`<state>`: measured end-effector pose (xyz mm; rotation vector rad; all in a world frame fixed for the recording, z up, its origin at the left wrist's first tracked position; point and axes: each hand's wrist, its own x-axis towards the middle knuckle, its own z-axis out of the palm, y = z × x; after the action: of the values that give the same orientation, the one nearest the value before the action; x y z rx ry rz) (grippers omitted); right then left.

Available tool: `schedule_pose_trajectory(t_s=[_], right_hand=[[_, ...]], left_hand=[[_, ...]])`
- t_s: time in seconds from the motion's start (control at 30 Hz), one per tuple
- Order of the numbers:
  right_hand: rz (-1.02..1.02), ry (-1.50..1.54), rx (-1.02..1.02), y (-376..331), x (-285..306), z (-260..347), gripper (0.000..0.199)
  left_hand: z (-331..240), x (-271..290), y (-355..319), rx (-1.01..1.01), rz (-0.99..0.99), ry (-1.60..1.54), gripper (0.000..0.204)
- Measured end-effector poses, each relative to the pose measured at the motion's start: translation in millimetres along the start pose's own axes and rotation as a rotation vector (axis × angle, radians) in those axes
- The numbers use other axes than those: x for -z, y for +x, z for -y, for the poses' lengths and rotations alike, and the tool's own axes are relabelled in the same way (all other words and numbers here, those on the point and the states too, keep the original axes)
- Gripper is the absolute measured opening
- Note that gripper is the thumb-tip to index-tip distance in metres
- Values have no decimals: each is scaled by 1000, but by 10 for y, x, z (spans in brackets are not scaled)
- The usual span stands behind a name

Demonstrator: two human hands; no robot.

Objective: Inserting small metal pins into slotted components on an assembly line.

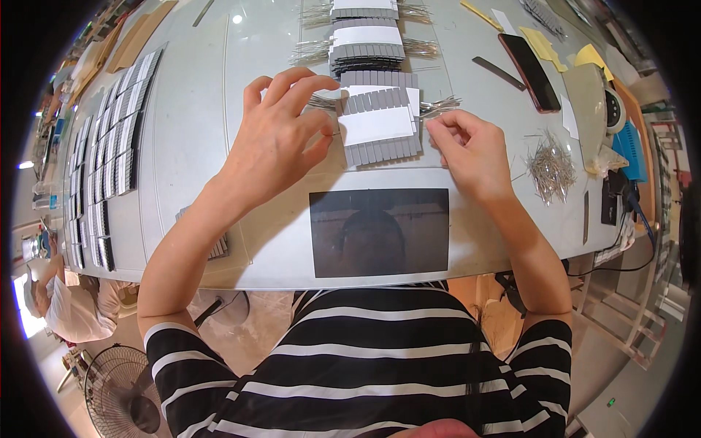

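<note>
1. A stack of grey slotted strips with a white card on top [380, 125] lay on the grey table [190, 124], between the two hands and touching both.
2. The left hand [281, 131] rested at the stack's left edge; thumb and forefinger were pinched on a thin wire [332, 134] pointing into the strips; the other fingers were spread and raised.
3. The right hand [467, 150] sat at the stack's right edge, its fingertips curled together against the strips; whether it held a wire could not be told.
4. More such stacks [365, 40] stood behind; a heap of loose wires [551, 168] lay right of the right hand; a dark phone [529, 71] lay farther back.
</note>
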<state>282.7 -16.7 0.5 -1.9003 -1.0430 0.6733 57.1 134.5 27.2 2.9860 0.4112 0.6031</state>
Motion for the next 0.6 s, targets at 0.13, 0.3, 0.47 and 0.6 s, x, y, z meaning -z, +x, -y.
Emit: schedule_pose_trajectory(t_s=[0.13,0.3,0.47,0.6], right_hand=[[-22,11,44,-65,3,33,23],[-36,-25,40,-56,-36,101,18],[-40,40,31,-56,-66,35,18],[-84,113,6,-180,-44,84,16]], left_hand=[[14,-2,0,-2,-11,8,15],[5,-13,-5,1,-18,3,14],[7,-34,-15,5,-19,3,14],[-5,-2,-11,-8,-42,14,13]])
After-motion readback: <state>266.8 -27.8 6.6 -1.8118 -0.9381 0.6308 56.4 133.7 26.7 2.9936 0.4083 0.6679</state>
